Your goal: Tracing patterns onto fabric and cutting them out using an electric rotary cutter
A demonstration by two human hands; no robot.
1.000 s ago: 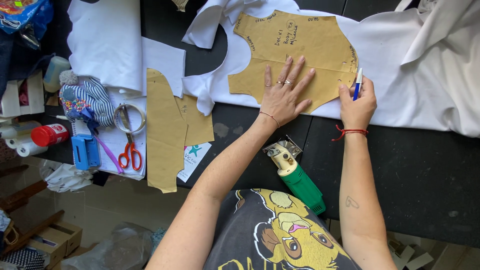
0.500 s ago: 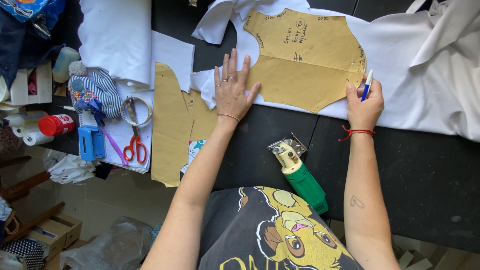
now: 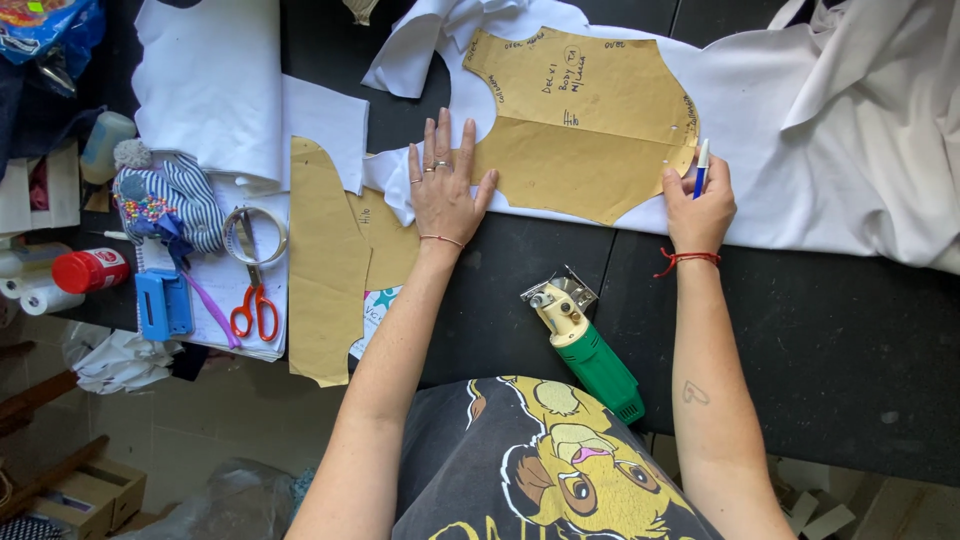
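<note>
A brown paper pattern piece [image 3: 585, 120] lies on white fabric [image 3: 800, 170] spread over a black table [image 3: 820, 340]. My left hand [image 3: 443, 185] lies flat, fingers spread, pressing the fabric at the pattern's left edge. My right hand [image 3: 698, 205] holds a blue and white pen [image 3: 702, 165] upright at the pattern's right edge, tip near the paper.
A green electric fabric cutter [image 3: 585, 345] lies on the table near my body. More brown pattern pieces [image 3: 325, 260] lie at the left. Orange scissors [image 3: 255, 305], a tape roll [image 3: 255, 233], a blue stapler [image 3: 163, 303], a red-capped bottle [image 3: 88, 270] and striped cloth crowd the left edge.
My left hand has slid leftward along the pattern, from its middle to its left edge. My right hand stays at the right edge with the pen.
</note>
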